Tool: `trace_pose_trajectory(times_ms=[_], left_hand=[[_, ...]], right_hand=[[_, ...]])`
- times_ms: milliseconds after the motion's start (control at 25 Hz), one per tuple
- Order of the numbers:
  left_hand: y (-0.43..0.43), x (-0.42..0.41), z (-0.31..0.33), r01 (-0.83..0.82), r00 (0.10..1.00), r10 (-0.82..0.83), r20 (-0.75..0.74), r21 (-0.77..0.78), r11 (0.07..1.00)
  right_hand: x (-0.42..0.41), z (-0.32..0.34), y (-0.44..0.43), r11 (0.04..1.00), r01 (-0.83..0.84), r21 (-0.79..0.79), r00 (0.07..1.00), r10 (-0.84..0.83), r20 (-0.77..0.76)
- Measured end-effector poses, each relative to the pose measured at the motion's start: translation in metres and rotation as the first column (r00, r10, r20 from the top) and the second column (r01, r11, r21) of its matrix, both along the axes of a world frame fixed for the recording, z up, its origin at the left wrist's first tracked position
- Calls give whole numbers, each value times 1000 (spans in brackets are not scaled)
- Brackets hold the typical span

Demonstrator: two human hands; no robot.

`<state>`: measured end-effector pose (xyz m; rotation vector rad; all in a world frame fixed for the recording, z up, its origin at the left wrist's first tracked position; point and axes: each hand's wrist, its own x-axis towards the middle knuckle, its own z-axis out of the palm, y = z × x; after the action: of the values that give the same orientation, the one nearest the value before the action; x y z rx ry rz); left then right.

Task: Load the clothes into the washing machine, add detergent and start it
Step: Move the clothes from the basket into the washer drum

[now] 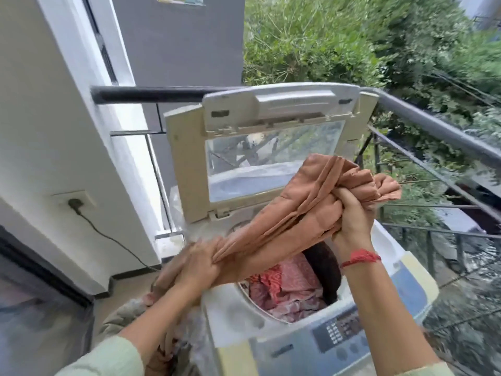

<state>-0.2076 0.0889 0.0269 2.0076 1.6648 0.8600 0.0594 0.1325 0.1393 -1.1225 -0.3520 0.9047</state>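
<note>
You hold the orange garment [311, 210] stretched above the open drum [295, 291], likely so it feeds in without snagging. Your right hand [352, 215] has its fingers clenched on the bunched upper end; your left hand [198, 264] grips the lower end by the rim. Pink and red clothes [284, 289] already lie inside. The raised lid [260, 147] stands behind, the balcony railing [433, 126] beyond, and the control panel [341, 331] sits near you.

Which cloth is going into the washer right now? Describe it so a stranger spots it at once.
Start at the white top-loading washing machine with its lid raised. Stretched above the open drum is a plain orange-brown cloth, with the left hand and right hand each in a grip on it. Unlike the red and pink patterned clothes inside, it is unpatterned and held in the air.
</note>
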Motion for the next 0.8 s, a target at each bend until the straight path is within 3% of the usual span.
trace_pose_trajectory(times_ms=[120, 200, 240, 320, 360, 400, 480, 520, 560, 640, 680, 720, 800], left_hand=[[9, 69, 38, -52, 988, 67, -139, 105, 993], [31, 120, 62, -25, 959, 46, -280, 77, 997], [44, 139, 65, -33, 930, 33, -366, 6, 999], [61, 166, 49, -41, 865, -44, -501, -157, 987], [63, 170, 29, -52, 827, -109, -551, -269, 962], [61, 170, 8, -86, 798, -180, -575, -404, 911], [51, 157, -24, -134, 804, -263, -533, -593, 794], [45, 148, -29, -113, 832, -247, -496, -589, 800], [36, 134, -27, -76, 887, -168, -431, -494, 866], [13, 92, -7, -138, 968, 117, -224, -81, 987], [-5, 61, 1, -248, 960, 256, -112, 78, 966], [-26, 28, 2, -376, 923, 384, -31, 151, 914], [-62, -39, -23, -536, 841, 535, -79, 5, 844]], right_hand=[[83, -3, 35, 997, -73, 3, 997, 73, -14], [128, -2, 54, 996, -88, -29, 981, 92, 169], [140, -6, 61, 994, -94, -61, 935, 109, 339], [141, -30, 70, 969, -157, -191, 718, 245, 652], [133, -51, 70, 922, -196, -333, 537, 385, 751], [126, -78, 72, 834, -196, -516, 317, 552, 771], [109, -126, 66, 517, -78, -853, -37, 853, 520], [99, -138, 64, 403, 5, -915, -137, 907, 399], [87, -141, 62, 383, 41, -923, -199, 908, 368], [48, -130, 54, 486, -103, -868, -243, 834, 496], [17, -120, 45, 514, -259, -818, -263, 777, 572], [-18, -109, 32, 491, -419, -764, -264, 739, 619], [-91, -95, 2, 308, -629, -713, -350, 708, 614]])
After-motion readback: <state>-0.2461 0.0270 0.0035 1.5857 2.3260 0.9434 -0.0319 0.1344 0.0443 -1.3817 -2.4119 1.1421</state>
